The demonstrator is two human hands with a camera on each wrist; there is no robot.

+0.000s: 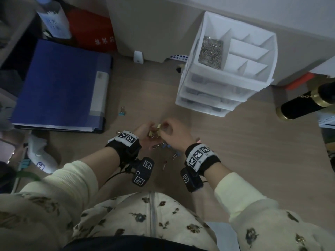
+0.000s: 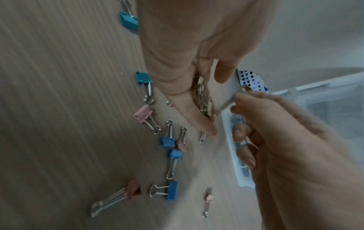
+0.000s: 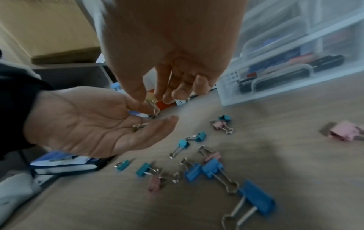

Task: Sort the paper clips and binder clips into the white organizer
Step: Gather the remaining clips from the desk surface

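Observation:
My left hand (image 1: 146,131) is held palm up over the wooden table, and several gold binder clips (image 2: 202,96) lie in its cupped palm. The gold binder clips (image 3: 139,126) rest on the fingers, which stay nearly straight. Just beside it, my right hand (image 1: 164,125) pinches one gold binder clip (image 3: 151,102) between thumb and fingers, right over the left palm. Loose blue, teal and pink binder clips (image 1: 163,147) are scattered on the table below both hands. The white organizer (image 1: 257,51) stands at the far right; its left top compartment holds paper clips (image 1: 211,51).
A single teal clip (image 1: 121,111) lies apart to the left, near a blue binder (image 1: 59,84). A black and gold cylinder (image 1: 304,104) lies at the right. A beige box (image 1: 145,24) stands at the back. The organizer's clear drawers (image 3: 295,62) hold pens.

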